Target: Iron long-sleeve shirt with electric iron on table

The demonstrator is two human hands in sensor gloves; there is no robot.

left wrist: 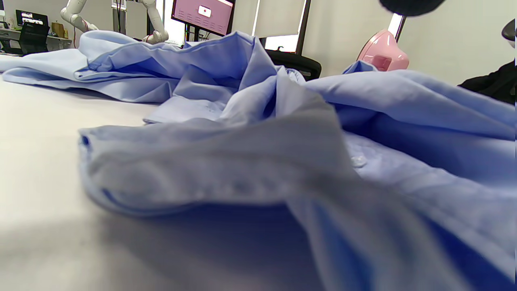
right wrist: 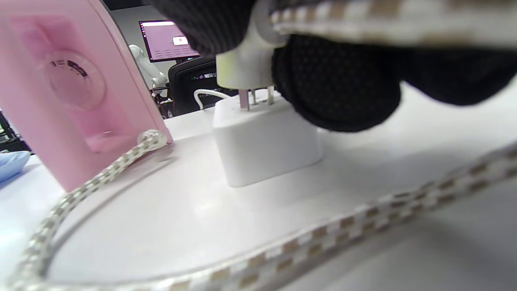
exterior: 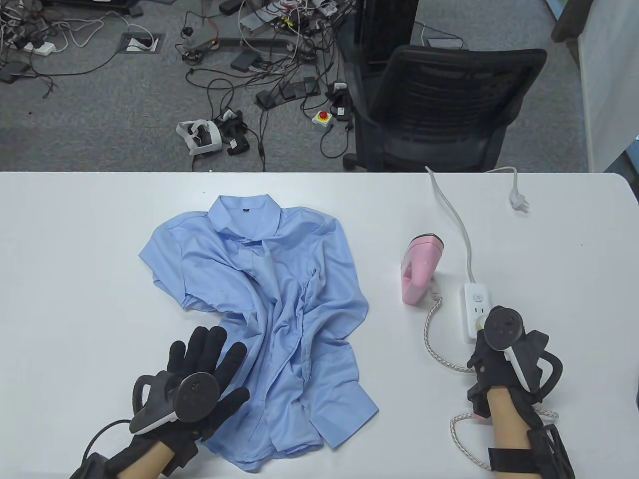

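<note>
A crumpled light-blue shirt (exterior: 269,299) lies mid-table, collar toward the far edge; it fills the left wrist view (left wrist: 282,153). My left hand (exterior: 209,354) rests flat, fingers spread, on the shirt's near-left part. A pink iron (exterior: 419,269) stands upright to the right of the shirt, also in the left wrist view (left wrist: 381,50) and right wrist view (right wrist: 72,89). My right hand (exterior: 481,332) pinches the iron's white plug (right wrist: 246,68), whose prongs sit partly in the white power strip (right wrist: 266,141).
The power strip (exterior: 474,302) lies near the right front of the table; its own white cord (exterior: 457,214) runs back to a loose plug (exterior: 519,202) on the table. The iron's braided cord (exterior: 434,344) loops by my right wrist. A black chair (exterior: 449,105) stands behind the table.
</note>
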